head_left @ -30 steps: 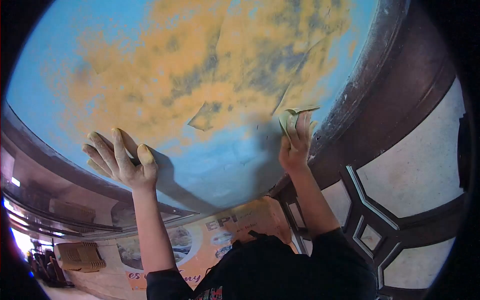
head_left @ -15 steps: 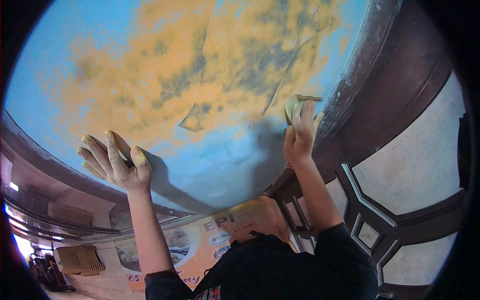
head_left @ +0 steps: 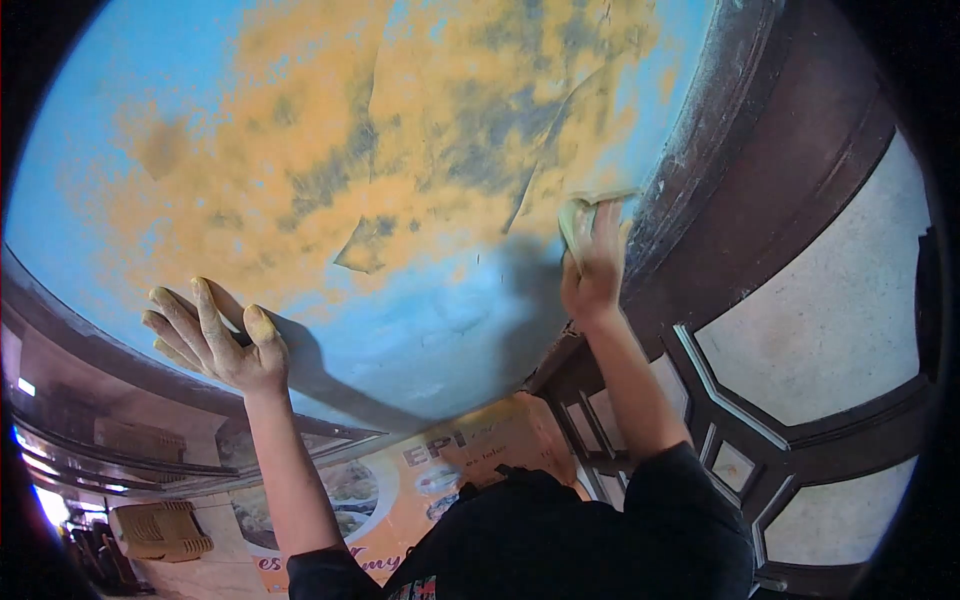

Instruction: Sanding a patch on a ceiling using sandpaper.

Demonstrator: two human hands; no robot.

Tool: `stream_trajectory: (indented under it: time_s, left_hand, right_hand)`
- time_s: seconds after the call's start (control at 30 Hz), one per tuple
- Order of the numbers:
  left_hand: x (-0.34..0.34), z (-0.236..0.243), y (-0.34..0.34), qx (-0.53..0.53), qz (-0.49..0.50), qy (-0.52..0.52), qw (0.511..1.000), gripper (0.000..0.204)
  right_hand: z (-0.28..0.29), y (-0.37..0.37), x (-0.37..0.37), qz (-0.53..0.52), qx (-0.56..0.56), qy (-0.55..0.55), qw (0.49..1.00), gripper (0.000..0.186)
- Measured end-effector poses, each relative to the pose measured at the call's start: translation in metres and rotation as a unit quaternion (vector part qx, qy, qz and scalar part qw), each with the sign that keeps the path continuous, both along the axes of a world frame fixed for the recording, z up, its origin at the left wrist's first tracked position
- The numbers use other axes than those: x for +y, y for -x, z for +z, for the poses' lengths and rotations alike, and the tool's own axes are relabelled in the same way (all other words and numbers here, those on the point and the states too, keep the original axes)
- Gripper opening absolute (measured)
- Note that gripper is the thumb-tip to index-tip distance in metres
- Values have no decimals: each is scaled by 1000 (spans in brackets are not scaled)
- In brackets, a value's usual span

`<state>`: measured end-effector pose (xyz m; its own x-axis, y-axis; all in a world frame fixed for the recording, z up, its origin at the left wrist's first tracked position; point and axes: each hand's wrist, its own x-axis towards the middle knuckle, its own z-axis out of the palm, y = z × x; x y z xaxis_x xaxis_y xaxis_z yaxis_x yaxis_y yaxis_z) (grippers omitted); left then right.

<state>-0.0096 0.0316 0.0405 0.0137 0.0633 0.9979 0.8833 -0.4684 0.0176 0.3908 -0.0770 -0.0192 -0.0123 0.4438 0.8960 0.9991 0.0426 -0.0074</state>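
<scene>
Reaching up to a broad blue-painted surface [head_left: 430,150] blotched orange and grey, with dark-brown moulding [head_left: 700,165] just beyond the right hand [head_left: 596,275]. Well below the left hand [head_left: 222,345], a slatted beige box-like thing [head_left: 160,531], contents hidden. Holding that hand wide open, empty, with dusty fingers splayed, contact unclear. Gripping a thin, folded, pale-green sheet [head_left: 571,225] in half-curled right fingers, at the surface.

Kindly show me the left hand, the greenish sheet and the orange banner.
Left hand [head_left: 230,355], head view: back of the hand.
Greenish sheet [head_left: 570,222], head view: left part.
Orange banner [head_left: 408,494], head view: plain orange middle.
</scene>
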Motion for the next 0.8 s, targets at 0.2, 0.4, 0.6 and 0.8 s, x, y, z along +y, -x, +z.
stream_trajectory:
  time_s: [0.2, 0.4, 0.6, 0.8]
  left_hand:
    - [-2, -1, 3, -4, -10, 0, 1000, 52]
    - [-4, -1, -2, -7, -11, 2, 1000, 54]
    - [0, -6, 1, -2, 1, 3, 1000, 55]
    - [1, -2, -7, -7, 3, 0, 1000, 56]
  right_hand:
    - [38, 4, 13, 45, 17, -28, 998, 56]
    - [209, 10, 34, 95, -84, -161, 979, 59]
    - [130, -1, 25, 66, -24, -91, 993, 55]
    - [-41, -3, -7, -1, 15, 33, 999, 56]
